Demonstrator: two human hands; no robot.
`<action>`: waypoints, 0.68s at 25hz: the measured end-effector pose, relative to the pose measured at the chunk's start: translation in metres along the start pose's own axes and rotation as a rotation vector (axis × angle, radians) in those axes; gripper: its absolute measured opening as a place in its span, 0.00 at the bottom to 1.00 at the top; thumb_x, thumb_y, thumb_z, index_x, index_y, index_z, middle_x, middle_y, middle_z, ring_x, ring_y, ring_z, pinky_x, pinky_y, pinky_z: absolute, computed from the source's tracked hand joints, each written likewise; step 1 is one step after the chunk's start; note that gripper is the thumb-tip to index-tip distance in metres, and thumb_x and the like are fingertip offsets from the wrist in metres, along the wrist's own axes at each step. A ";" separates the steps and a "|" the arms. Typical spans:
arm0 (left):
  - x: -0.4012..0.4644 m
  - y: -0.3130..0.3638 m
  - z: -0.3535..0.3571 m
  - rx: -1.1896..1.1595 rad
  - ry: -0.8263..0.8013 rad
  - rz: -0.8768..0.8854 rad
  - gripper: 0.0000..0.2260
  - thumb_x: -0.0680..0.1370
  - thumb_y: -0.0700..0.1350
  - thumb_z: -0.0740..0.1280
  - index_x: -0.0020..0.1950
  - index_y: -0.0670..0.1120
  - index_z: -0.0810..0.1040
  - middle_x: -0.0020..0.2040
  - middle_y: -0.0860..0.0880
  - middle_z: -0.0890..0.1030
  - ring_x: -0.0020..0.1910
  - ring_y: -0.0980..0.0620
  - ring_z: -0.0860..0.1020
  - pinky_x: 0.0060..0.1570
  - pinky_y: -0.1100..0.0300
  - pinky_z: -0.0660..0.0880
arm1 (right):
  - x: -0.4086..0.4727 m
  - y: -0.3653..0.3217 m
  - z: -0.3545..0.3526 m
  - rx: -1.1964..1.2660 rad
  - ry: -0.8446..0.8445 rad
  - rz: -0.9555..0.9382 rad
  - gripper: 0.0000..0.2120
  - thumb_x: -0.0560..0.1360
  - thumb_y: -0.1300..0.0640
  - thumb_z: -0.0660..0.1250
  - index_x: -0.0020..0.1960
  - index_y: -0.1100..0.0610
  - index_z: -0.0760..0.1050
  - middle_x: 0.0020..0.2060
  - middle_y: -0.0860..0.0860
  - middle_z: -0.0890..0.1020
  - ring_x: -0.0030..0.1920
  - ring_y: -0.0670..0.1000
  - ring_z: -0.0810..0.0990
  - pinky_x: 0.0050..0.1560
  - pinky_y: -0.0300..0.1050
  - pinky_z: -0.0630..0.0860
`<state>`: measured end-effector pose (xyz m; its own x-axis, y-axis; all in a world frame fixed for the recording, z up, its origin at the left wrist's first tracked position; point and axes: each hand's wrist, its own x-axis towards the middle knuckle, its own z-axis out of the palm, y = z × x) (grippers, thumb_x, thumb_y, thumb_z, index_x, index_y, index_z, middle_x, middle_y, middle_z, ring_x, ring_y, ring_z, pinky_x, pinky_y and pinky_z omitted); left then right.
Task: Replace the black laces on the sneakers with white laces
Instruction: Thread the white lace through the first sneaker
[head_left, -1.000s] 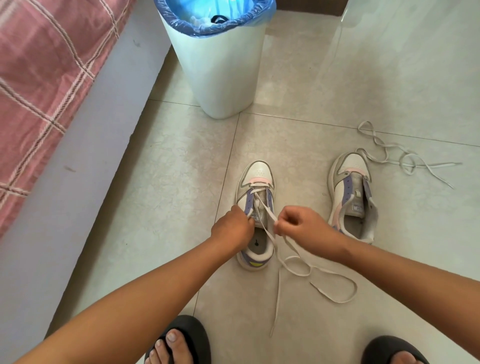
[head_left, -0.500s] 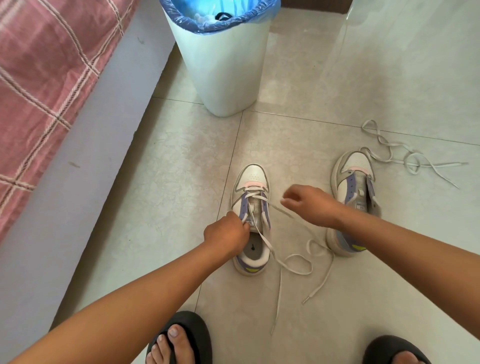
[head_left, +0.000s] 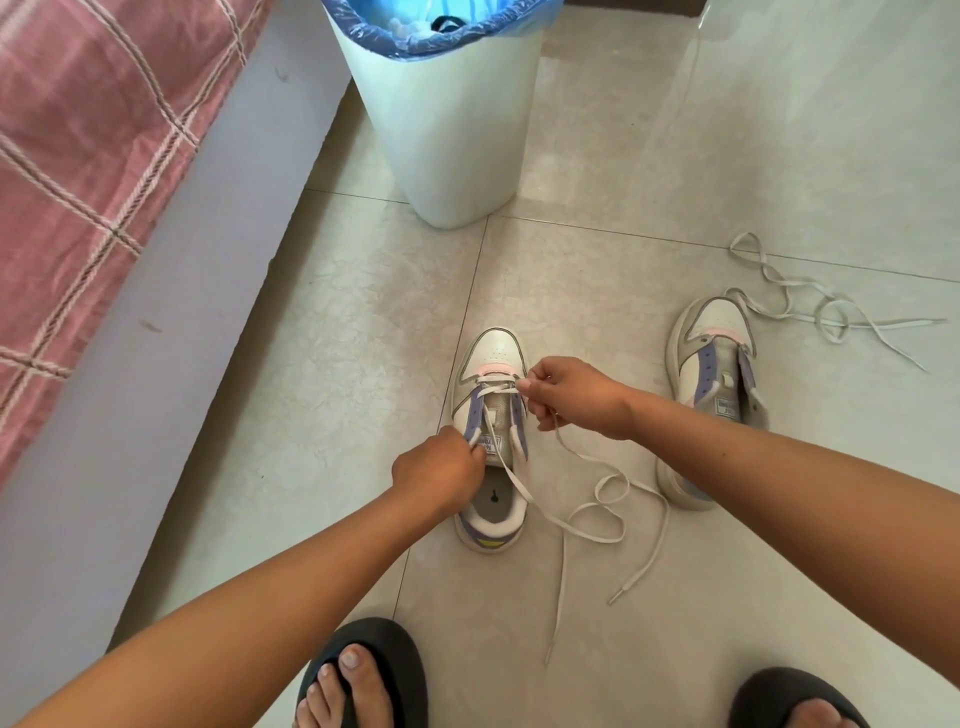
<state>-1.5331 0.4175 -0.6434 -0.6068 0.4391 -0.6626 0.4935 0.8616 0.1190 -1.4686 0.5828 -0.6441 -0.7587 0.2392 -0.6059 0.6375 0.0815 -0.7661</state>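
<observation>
Lacing underway at frame centre: near sneaker (head_left: 491, 358) toe-up on the tile floor (head_left: 337, 364), white lace (head_left: 597, 519) threaded through its lower eyelets, loose ends trailing right and down. Left hand (head_left: 436, 475) clenched on the lace at the sneaker's left eyelet row. Right hand (head_left: 571, 395) pinching the lace near the toe-side eyelets. Second sneaker (head_left: 711, 364) right of centre, unlaced. Spare white lace (head_left: 810, 306) just beyond its toe. Bin (head_left: 447, 135) top centre. Plaid bedding (head_left: 88, 145) upper left.

Both arms reach forward — left hand (head_left: 441, 475) fisted, right hand (head_left: 574, 395) apparently pinching.
</observation>
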 end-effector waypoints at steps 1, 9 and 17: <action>0.000 -0.001 -0.001 -0.019 -0.007 -0.010 0.14 0.81 0.53 0.52 0.54 0.44 0.69 0.51 0.46 0.77 0.47 0.46 0.75 0.43 0.57 0.68 | 0.000 -0.002 -0.006 -0.055 -0.013 0.000 0.09 0.79 0.55 0.62 0.43 0.58 0.71 0.30 0.49 0.75 0.30 0.46 0.73 0.35 0.39 0.75; 0.005 0.005 -0.046 0.033 -0.170 0.054 0.24 0.80 0.56 0.54 0.70 0.43 0.62 0.66 0.41 0.68 0.64 0.42 0.70 0.58 0.52 0.68 | -0.026 -0.026 -0.082 -0.220 -0.125 0.051 0.15 0.77 0.47 0.64 0.40 0.57 0.79 0.23 0.43 0.69 0.27 0.45 0.68 0.32 0.37 0.73; 0.019 0.065 -0.106 -0.784 -0.142 0.586 0.18 0.79 0.56 0.61 0.32 0.53 0.80 0.47 0.49 0.81 0.46 0.51 0.74 0.50 0.56 0.69 | -0.057 -0.047 -0.108 -0.004 -0.011 -0.171 0.21 0.79 0.46 0.60 0.29 0.52 0.75 0.30 0.48 0.74 0.32 0.46 0.74 0.46 0.43 0.79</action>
<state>-1.5789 0.5091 -0.5697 -0.2929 0.8597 -0.4186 0.1084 0.4648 0.8787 -1.4411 0.6695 -0.5504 -0.8577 0.2107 -0.4690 0.4993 0.1241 -0.8575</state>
